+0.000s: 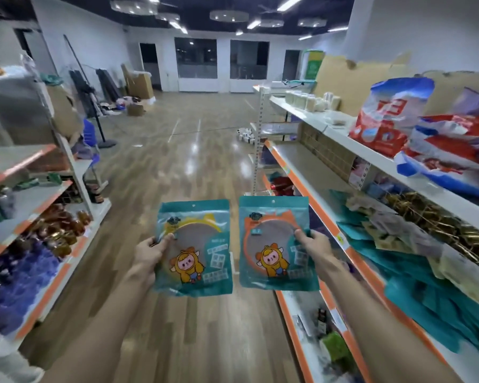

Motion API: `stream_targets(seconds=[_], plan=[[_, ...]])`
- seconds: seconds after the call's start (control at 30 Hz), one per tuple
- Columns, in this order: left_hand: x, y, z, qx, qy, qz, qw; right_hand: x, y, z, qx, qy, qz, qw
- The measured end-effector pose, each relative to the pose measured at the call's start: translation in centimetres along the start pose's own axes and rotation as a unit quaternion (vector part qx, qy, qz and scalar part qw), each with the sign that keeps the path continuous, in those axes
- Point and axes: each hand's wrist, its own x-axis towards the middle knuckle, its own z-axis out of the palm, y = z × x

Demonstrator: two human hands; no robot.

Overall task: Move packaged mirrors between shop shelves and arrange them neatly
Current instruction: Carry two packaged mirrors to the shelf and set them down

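Observation:
I hold two teal packaged mirrors upright in front of me, over the aisle floor. My left hand [150,251] grips the left edge of the packet with the yellow-framed mirror [195,250]. My right hand [313,244] grips the right edge of the packet with the orange-framed mirror [274,244]. Both packets show a cartoon child in a yellow suit. The two packets hang side by side, almost touching. On the right shelf [351,255] lies a loose heap of more teal packets [415,288].
Shelving units with orange edge strips line both sides of the aisle. The left unit [47,214] holds bottles and blue and brown goods. Red, white and blue bags [437,134] sit on the top right shelf. Glossy wooden floor [183,161] stretches ahead to boxes and a clothes stand.

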Motion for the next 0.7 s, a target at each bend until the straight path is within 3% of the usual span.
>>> stream_targets(seconds=[0.37, 0.7], plan=[[26.4, 7.4, 6.1, -0.009, 0.013, 0.004, 1.000, 25.3, -5.0, 13.1, -0.010, 0.011, -0.020, 1.000], [49.2, 9.6, 17.2, -0.016, -0.036, -0.017, 0.999, 46.3, -6.1, 19.0, -0.004, 0.034, 0.016, 0.999]])
